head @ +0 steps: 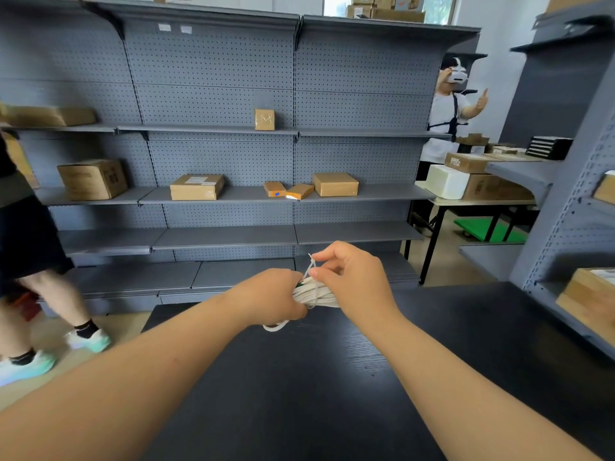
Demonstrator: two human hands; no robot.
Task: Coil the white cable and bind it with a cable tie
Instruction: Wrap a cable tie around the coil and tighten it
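Observation:
The white cable [317,292] is gathered into a tight bundle held above the far edge of the black table [299,394]. My left hand [269,296] grips the bundle's left end, and a loop of cable hangs out below that fist. A thin white cable tie [311,266] wraps around the bundle and its tail points up. My right hand [349,274] pinches the tie between thumb and fingertips just above the bundle. Part of the bundle is hidden behind both hands.
Grey pegboard shelving [226,194] with several cardboard boxes stands beyond the table. A person's legs [50,294] pass at the left. Another person with a headset [449,108] stands at the back right by a table with boxes. More shelving [572,194] is on the right.

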